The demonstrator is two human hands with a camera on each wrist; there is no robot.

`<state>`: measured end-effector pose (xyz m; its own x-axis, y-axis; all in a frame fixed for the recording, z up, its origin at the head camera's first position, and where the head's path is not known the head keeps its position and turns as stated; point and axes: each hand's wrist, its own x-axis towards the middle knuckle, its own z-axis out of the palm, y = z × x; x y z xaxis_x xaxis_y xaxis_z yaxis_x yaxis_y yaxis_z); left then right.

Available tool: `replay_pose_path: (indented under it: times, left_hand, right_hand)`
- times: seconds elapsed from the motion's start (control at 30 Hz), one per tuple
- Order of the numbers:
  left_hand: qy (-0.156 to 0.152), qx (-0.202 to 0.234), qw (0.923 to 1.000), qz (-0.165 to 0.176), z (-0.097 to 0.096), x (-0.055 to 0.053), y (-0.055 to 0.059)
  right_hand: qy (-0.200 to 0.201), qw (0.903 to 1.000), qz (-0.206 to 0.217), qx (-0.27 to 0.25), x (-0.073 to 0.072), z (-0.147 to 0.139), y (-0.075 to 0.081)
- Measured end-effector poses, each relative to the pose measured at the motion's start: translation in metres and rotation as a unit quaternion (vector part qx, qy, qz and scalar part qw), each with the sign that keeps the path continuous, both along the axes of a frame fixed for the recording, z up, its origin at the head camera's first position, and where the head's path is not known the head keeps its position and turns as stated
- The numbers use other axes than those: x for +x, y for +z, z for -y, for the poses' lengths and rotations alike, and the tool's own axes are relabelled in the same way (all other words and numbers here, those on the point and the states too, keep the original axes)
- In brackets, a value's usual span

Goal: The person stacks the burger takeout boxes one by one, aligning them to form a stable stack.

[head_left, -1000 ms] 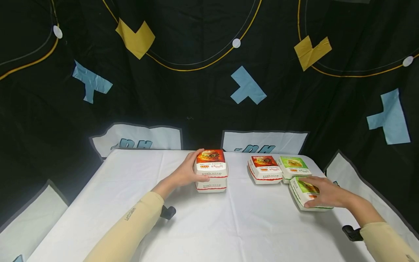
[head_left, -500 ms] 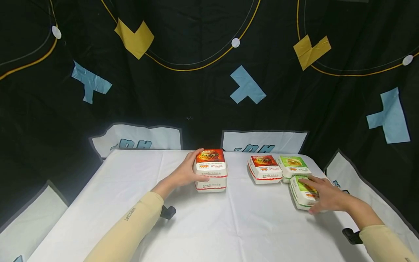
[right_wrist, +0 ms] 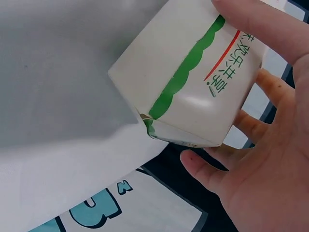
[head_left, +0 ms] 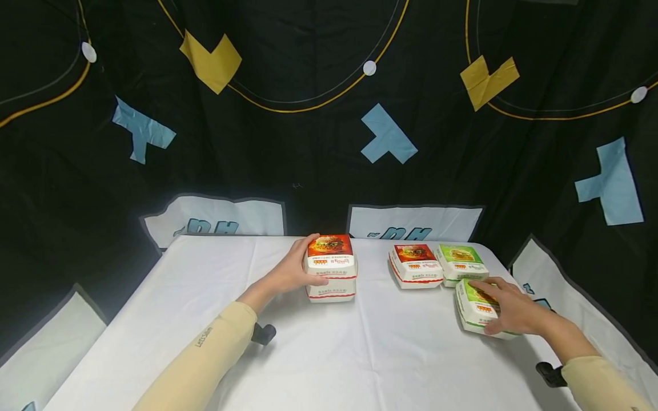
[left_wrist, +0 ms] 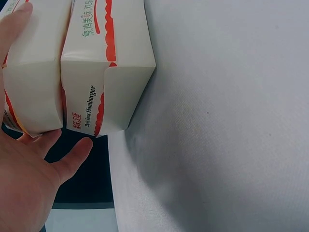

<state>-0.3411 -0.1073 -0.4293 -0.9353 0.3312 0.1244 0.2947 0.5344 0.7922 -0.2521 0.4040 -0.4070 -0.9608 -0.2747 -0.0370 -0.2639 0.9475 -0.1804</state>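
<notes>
In the head view, your left hand (head_left: 294, 270) holds the upper red box (head_left: 331, 264), which sits squarely on the lower red box (head_left: 331, 291) toward the far edge of the desk (head_left: 319, 365). Over on the right side, your right hand (head_left: 516, 308) grips the front green box (head_left: 474, 311), with the thumb on its near side and the fingers reaching over the top. The rear green box (head_left: 462, 267) is close behind it, and the lone red box (head_left: 415, 268) stands just beside that one; from here you cannot tell whether the two green ones touch. Draw the front green box toward yourself before shifting it sideways, so it doesn't nudge its neighbours.

In the left wrist view, your thumb lies on the upper red box's face and your fingers curl to its far side, while one finger stands clear near the lower red box. A steady, light hold should serve best here: squeezing could dent the card or slide the two out of line.

In the right wrist view, your thumb presses the face of the front green box and your fingers wrap its opposite side, the little finger free. Spread the pressure evenly, and mind the slightly gaping corner flap.
</notes>
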Motion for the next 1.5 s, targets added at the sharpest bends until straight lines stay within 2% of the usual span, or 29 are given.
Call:
replay_pose_path:
  times: [0.4, 0.8, 1.1, 1.5]
  left_hand:
    - [0.001, -0.008, 1.0000, -0.003, -0.001, 0.001, 0.004]
    - [0.000, -0.008, 1.0000, -0.001, 0.000, 0.000, 0.002]
    - [0.001, -0.005, 1.0000, 0.001, -0.001, 0.001, 0.002]
    - [0.001, -0.007, 1.0000, -0.001, -0.001, 0.001, 0.002]
  right_hand:
    - [0.005, 0.9999, 0.000, 0.014, 0.002, -0.003, -0.002]
    - [0.025, 0.9988, 0.020, -0.038, 0.003, 0.001, -0.005]
    - [0.009, 0.9985, 0.038, -0.040, 0.005, 0.008, -0.003]
    - [0.039, 0.9982, 0.009, -0.046, 0.000, 0.029, 0.012]
